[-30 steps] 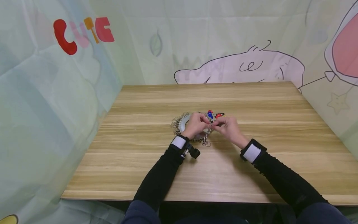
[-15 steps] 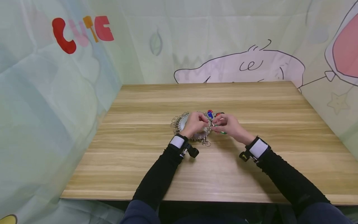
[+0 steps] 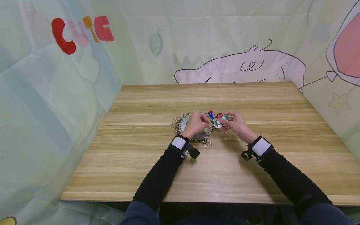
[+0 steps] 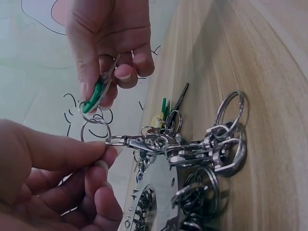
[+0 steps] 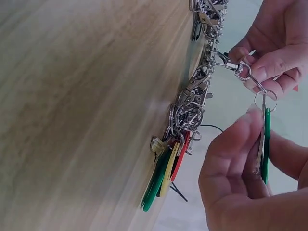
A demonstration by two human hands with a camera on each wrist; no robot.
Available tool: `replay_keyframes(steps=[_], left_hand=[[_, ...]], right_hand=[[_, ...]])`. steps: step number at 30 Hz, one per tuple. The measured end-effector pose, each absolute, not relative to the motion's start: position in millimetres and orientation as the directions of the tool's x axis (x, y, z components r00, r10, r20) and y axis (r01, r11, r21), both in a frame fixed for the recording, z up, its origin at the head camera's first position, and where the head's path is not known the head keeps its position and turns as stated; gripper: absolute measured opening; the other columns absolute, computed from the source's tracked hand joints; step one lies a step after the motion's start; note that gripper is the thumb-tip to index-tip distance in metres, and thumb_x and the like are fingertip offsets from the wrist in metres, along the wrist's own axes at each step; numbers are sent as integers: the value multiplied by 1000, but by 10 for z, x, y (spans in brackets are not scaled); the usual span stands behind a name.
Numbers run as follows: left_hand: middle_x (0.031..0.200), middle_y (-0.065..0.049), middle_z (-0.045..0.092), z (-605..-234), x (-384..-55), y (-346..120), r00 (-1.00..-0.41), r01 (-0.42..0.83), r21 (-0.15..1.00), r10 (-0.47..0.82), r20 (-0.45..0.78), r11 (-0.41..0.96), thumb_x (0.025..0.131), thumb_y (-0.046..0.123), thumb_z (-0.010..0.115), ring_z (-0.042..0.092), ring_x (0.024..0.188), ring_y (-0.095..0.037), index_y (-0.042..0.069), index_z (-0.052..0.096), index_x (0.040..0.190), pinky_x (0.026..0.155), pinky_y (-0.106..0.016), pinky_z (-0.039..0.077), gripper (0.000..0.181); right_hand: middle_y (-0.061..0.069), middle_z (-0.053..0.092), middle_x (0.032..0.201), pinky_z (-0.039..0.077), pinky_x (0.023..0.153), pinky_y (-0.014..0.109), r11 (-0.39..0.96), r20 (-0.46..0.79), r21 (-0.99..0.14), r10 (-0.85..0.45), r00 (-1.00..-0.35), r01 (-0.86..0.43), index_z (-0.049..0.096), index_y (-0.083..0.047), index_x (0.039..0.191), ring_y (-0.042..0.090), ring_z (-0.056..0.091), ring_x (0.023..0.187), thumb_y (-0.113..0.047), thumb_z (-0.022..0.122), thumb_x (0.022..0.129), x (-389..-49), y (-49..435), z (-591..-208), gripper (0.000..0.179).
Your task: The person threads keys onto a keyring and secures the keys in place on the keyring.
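Observation:
A round silver key rack (image 3: 183, 124) lies flat on the table, its rim crowded with swivel clasps and split rings. My left hand (image 3: 195, 125) is over its right part. In the left wrist view its thumb and fingers pinch the end of a swivel clasp (image 4: 137, 143), by a split ring (image 4: 96, 129). To its right, my right hand (image 3: 235, 126) holds a green key tag (image 3: 226, 117) between thumb and fingers. The right wrist view has the tag edge-on, a thin metal piece (image 5: 261, 144) beside it. A small ring links the tag to the clasp's ring.
A blue tag (image 3: 211, 115) with a red end and a red tag (image 3: 219, 115) lie at the rack's far right edge. In the right wrist view, green (image 5: 156, 180), yellow (image 5: 168, 171) and red tags hang together. Loose rings (image 3: 207, 143) stick out at the rack's near edge.
My right hand has drawn slightly right, away from the left hand. The green tag, hidden at first and then low under the fingers, is now turned up into view. My left hand stays put.

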State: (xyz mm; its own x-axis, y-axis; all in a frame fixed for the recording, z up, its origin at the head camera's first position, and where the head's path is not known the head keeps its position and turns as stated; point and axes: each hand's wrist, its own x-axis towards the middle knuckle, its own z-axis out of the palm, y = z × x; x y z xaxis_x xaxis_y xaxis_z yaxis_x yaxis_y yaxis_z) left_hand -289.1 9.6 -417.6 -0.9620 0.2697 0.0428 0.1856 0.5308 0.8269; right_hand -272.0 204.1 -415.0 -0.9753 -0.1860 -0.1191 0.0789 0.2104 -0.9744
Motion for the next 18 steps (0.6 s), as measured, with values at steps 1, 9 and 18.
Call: replay_keyframes(steps=[1, 9, 18], left_hand=[[87, -9, 70, -4172, -2889, 99, -962, 184, 827, 268, 41, 531, 78, 3, 71, 58, 76, -14, 4, 70, 83, 63, -19, 43, 5], [85, -10, 71, -4160, -2877, 126, -966, 180, 834, 256, 48, 522, 76, 0, 71, 59, 73, -13, 10, 67, 75, 62, -18, 45, 10], [82, -9, 69, -4155, -2875, 128, -964, 190, 829, 260, 56, 526, 77, -1, 71, 58, 72, -13, 7, 67, 75, 62, -18, 43, 10]], right_hand=[[-5, 69, 77, 56, 60, 26, 202, -120, -976, -183, -976, 82, 49, 5, 119, 11, 64, 61, -8, 58, 94, -2726, 2038, -4154, 29], [-3, 68, 72, 53, 52, 24, 147, -115, -985, -193, -974, 87, 48, 4, 119, 8, 60, 50, -13, 59, 95, -2754, 2022, -4177, 31], [-3, 66, 69, 47, 47, 23, 189, -96, -980, -189, -977, 60, 48, 5, 121, 7, 55, 46, -16, 60, 94, -2761, 2018, -4167, 36]])
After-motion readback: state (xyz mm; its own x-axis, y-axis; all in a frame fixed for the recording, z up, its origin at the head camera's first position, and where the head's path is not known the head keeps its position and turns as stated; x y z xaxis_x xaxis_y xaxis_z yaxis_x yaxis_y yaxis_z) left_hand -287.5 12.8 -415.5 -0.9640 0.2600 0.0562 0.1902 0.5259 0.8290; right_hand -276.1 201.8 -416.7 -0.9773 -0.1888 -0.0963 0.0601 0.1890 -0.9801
